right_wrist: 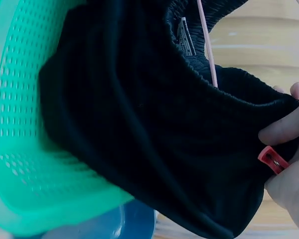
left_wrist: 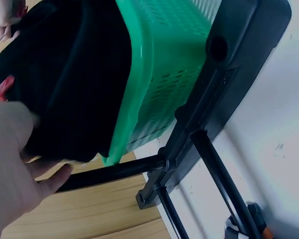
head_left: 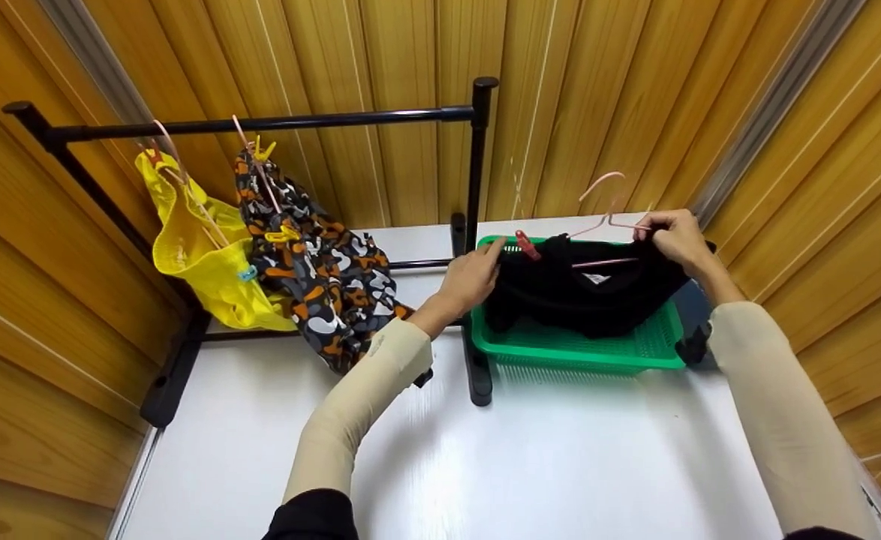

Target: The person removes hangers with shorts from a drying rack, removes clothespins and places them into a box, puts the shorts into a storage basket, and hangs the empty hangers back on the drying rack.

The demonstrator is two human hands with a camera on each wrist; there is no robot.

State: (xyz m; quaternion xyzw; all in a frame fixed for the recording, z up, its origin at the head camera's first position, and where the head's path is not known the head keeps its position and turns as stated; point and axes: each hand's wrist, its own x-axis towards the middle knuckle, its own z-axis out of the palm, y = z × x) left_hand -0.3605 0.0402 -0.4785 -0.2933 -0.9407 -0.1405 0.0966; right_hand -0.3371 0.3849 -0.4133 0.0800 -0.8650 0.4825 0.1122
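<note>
A black garment (head_left: pixel 598 307) with a gathered elastic waistband lies slanted over the green basket (head_left: pixel 583 361), a pink hanger (head_left: pixel 603 177) set in its waist. At its right end my right hand (head_left: pixel 677 238) pinches the waistband beside the hanger. Against that hand, in the right wrist view, sits a red clothespin (right_wrist: pixel 275 159). Another red clothespin (head_left: pixel 527 246) is on the waistband's left end. My left hand (head_left: pixel 472 276) is at the garment's left edge, its fingers loosely extended and partly hidden behind the cloth in the left wrist view.
Left of the basket stands a black clothes rack (head_left: pixel 335 118). From its bar hang a yellow garment (head_left: pixel 200 262) and a camouflage-patterned garment (head_left: pixel 320 277) on pink hangers. A blue container (right_wrist: pixel 137 221) sits beside the basket. Wood-look walls (head_left: pixel 395 67) enclose the white surface (head_left: pixel 523 465).
</note>
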